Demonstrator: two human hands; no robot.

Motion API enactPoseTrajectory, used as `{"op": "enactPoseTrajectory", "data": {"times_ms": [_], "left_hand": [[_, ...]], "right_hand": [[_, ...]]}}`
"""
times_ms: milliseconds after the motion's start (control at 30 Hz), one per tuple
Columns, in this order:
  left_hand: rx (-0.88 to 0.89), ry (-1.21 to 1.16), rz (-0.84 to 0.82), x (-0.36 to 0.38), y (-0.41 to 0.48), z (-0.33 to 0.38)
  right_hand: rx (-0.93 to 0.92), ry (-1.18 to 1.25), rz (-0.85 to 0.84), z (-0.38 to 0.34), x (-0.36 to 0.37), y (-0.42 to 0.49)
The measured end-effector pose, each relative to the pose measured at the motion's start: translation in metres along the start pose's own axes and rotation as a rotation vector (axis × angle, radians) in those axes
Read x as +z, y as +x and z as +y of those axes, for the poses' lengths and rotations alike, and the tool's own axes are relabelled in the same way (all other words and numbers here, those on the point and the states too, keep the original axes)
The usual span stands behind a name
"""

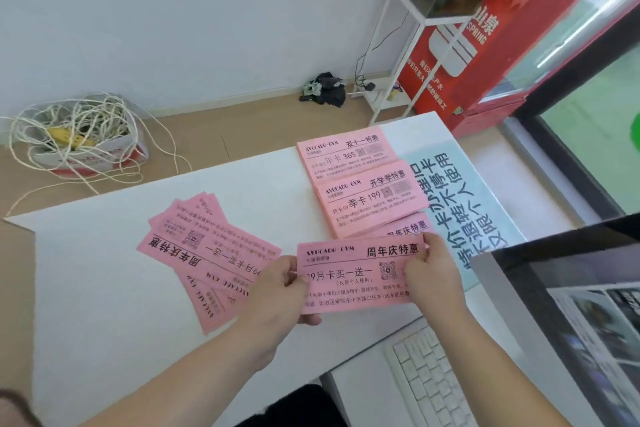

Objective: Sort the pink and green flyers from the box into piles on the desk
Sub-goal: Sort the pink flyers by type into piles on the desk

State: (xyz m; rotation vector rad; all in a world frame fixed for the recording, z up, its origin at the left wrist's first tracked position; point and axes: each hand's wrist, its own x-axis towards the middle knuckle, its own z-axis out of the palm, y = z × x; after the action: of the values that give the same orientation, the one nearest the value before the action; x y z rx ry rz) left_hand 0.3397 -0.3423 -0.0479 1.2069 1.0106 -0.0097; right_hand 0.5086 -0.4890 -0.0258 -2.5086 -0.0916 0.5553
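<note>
I hold one pink flyer [353, 276] flat above the white desk [104, 288] with both hands. My left hand [277, 295] pinches its left edge and my right hand [433, 270] grips its right end. To the left lies a loose, fanned pile of pink flyers [197, 250], printed side up and turned away from me. Behind the held flyer sit three neat pink stacks: the far one [343, 152], the middle one [370, 201], and a near one [405, 227] mostly hidden. No green flyer shows.
A pale blue printed sheet [460, 191] lies on the desk's right. A white keyboard [429, 381] and a monitor [571, 305] occupy the near right. On the floor are a box of tangled cord [79, 139], a white rack [398, 55] and a red cabinet [467, 45].
</note>
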Motion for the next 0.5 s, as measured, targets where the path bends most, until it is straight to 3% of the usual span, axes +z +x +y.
{"op": "enactPoseTrajectory", "data": {"times_ms": [133,267,433,500], "left_hand": [[-0.007,0.031,-0.055,0.048,0.009,0.002],[0.044,0.116,-0.056,0.072,0.024,0.004],[0.135,0.338,0.063,0.061,0.030,-0.007],[0.176,0.423,0.039,0.055,0.022,-0.011]], "right_hand": [[-0.076,-0.274,0.161,-0.003,-0.008,0.037],[-0.056,-0.368,0.174,-0.003,-0.005,0.063],[-0.043,-0.306,0.147,0.020,0.004,0.075],[-0.064,-0.228,0.125,0.032,0.004,0.072]]}}
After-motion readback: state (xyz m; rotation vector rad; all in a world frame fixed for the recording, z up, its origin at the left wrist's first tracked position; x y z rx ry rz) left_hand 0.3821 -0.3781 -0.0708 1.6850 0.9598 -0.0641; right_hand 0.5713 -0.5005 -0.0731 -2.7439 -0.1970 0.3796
